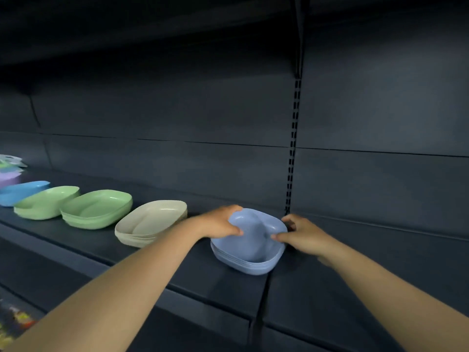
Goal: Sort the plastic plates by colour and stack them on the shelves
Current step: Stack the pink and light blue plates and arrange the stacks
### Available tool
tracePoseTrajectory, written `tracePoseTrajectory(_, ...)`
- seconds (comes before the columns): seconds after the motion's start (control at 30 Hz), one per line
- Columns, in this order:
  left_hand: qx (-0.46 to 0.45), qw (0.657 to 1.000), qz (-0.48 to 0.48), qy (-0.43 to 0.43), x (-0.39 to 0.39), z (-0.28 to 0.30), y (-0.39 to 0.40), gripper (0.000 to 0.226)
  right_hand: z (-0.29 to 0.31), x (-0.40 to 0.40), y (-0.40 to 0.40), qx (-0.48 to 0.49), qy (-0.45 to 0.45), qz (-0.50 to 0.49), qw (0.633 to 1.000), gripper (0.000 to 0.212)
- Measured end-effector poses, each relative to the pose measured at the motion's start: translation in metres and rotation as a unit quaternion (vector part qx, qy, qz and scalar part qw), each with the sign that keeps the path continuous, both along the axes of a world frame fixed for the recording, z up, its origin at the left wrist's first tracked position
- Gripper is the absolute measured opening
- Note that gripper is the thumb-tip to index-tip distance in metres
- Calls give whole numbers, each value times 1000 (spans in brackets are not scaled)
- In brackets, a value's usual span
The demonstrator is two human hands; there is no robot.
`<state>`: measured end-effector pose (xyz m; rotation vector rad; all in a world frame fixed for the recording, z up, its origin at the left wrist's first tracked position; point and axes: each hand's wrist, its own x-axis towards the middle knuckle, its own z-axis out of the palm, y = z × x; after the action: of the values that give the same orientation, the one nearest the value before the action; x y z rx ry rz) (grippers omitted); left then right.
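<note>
Several stacks of plastic plates sit in a row along one dark shelf [76,250], and they run from the far left edge toward the middle. At the far left lies a mixed heap [10,167] of pale, green and lilac pieces, too blurred to count. Just beside it is a bright blue plate [21,192], tilted and partly tucked behind a light green stack [45,203]. Next comes a second green stack [97,209], sitting flat, its left corner in front of the first green one. Near that, with a narrow gap of bare shelf between, stands a cream stack [151,224], several plates deep.

The left hand [219,222] reaches in past the cream stack, its forearm crossing in front of that stack's near right corner. Its fingers curl over the left rim of the periwinkle blue stack [250,250], thumb resting inside the top plate. This blue stack rests on the shelf close to its front edge, just left of the seam [264,288] between two shelf sections and below the slotted upright [293,148] on the back panel [177,123]. The right hand [302,233] pinches the stack's right rim, thumb on the inner face and fingers wrapped round the outside, hiding the far right corner. An upper shelf [127,26] overhangs everything in shadow. At the lower left corner, a blurred patch of coloured goods [15,323] shows beneath the shelf.
</note>
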<state>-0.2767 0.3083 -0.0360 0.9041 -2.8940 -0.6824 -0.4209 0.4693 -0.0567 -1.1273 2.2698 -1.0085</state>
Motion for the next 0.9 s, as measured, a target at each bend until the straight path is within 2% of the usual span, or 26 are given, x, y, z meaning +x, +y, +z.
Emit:
tracePoseTrajectory(0.1,47,996,1,79,-1,-21,-6,65,-18,7,-3,-28,-49,-14,998,30)
tracePoseTrajectory(0.2,104,984,5,142,0,-31,-9,74,-23,12,-5,-47,-104,-26,993,31)
tracePoseTrajectory(0.3,122,983,-7,135,-2,-30,-14,82,-23,16,-9,-47,-131,-40,989,40)
tracePoseTrajectory(0.4,132,983,-9,128,-3,-29,-15,78,-20,22,-10,-58,-158,-66,984,43)
tracePoseTrajectory(0.5,166,973,13,158,-4,-31,-13,75,-20,37,-13,-114,-179,-122,970,33)
tracePoseTrajectory(0.6,249,946,44,202,-3,-35,-13,63,-26,52,-17,-192,-219,-196,936,32)
tracePoseTrajectory(0.67,343,909,72,227,-1,-36,-16,57,-27,59,-16,-224,-234,-218,921,42)
tracePoseTrajectory(0.77,467,852,83,220,0,-35,-12,48,-19,62,-3,-262,-204,-216,918,54)
tracePoseTrajectory(0.9,485,834,64,255,-11,-28,19,30,-7,58,26,-322,-183,-246,896,46)
